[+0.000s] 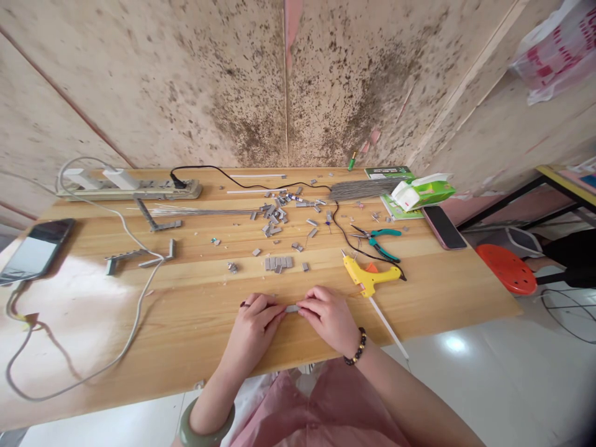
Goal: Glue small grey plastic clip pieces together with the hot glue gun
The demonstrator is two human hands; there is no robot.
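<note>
Near the table's front edge, my left hand (259, 323) and my right hand (327, 318) pinch a short grey strip (292, 308) between them, one at each end. Its ends are hidden under my fingertips. Just beyond lies a row of small grey blocks (278, 263), with a loose grey block (305, 267) to its right. Farther back is a scattered heap of similar grey pieces (274, 214). To the right of my right hand rests a yellow hot glue gun (370, 274), a white glue stick (388, 328) reaching out of its back.
Teal-handled pliers (384, 239) lie behind the glue gun. Bundles of thin wire (363, 188), a tissue pack (426, 191) and a phone (444, 228) sit at the right. At the left are a power strip (153, 189), a grey cable (135, 329), another phone (37, 248) and jointed grey pieces (153, 214).
</note>
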